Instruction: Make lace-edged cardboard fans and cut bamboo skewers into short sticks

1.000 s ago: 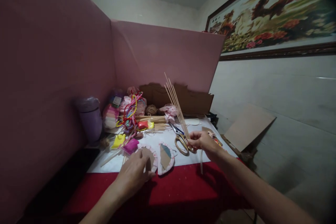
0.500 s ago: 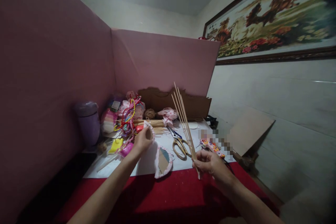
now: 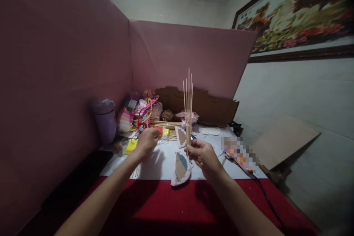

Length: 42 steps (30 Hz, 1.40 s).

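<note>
My right hand [image 3: 204, 155] grips a small bunch of thin wooden skewers [image 3: 188, 107] near their lower ends; they stand upright and fan out slightly. My left hand [image 3: 148, 142] has its fingers curled beside a red and yellow packet [image 3: 165, 131]; what they hold, if anything, is hidden. Below the left wrist, ends of a few thin sticks [image 3: 135, 172] show. A cardboard half-round with pink fabric edging [image 3: 181, 171] lies near the white sheet's front edge. Just behind it is a second pink-edged cardboard piece [image 3: 181, 136], partly covered by the skewers.
At the back lie more skewers [image 3: 166, 124], a twine ball [image 3: 167, 115], colourful craft stems [image 3: 145, 114] and torn cardboard [image 3: 215, 105]. A purple cup [image 3: 105, 121] stands left. On the right lies a patterned tool [image 3: 240, 158], partly pixelated, with a black cord [image 3: 267, 195].
My view has turned right. The skewers have come upright and leftward with my right hand. My left hand has let go of the pink-edged piece, which now lies behind the other.
</note>
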Tool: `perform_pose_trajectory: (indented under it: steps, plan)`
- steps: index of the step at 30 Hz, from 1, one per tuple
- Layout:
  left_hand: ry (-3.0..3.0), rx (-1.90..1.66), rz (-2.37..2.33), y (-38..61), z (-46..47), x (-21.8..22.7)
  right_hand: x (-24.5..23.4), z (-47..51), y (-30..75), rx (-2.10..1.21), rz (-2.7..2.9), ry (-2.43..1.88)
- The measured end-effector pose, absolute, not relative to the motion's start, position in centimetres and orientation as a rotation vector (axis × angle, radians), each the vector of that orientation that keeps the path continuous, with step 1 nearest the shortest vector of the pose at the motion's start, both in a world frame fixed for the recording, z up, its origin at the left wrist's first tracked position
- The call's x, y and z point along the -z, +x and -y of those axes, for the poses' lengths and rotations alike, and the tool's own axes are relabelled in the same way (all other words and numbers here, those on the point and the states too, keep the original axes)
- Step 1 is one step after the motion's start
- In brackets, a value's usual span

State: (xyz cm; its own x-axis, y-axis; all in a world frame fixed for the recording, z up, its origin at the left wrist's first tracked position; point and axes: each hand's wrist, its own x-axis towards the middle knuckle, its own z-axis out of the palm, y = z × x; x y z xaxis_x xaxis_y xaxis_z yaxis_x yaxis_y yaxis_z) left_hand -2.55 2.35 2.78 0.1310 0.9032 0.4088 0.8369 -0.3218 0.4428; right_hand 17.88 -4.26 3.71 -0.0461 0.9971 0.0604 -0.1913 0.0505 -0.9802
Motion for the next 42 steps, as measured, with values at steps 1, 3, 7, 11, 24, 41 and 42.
perform_pose_trajectory:
  steps: [1, 3, 7, 11, 24, 41, 42]
  plan:
    - [2.33, -0.875, -1.854, -3.8, -1.5, -3.0, -4.1, 3.5, 17.1, -1.291, 1.126, -0.962]
    - [2.348, -0.707, -2.004, -5.6, 0.3, -2.8, -4.7, 2.0, 15.8, -1.304, 1.132, -0.893]
    - [2.449, -0.515, -2.087, -6.3, 2.7, -1.1, -4.4, -0.2, 14.3, -1.27, 1.158, -0.86]
    - [2.486, -0.533, -2.129, -5.6, 2.7, -0.2, -2.3, -1.3, 14.9, -1.208, 1.166, -0.87]
    - [2.49, -0.642, -2.099, 5.1, -6.4, -1.4, 0.0, -2.0, 15.9, -0.889, 1.11, -0.908]
    - [2.51, -0.16, -2.105, -0.9, -1.5, -0.7, 0.0, -1.3, 15.3, -0.889, 1.122, -0.882]
    - [2.521, -0.184, -2.072, -0.6, -1.5, -0.7, 0.1, -1.3, 15.3, -0.886, 1.124, -0.882]
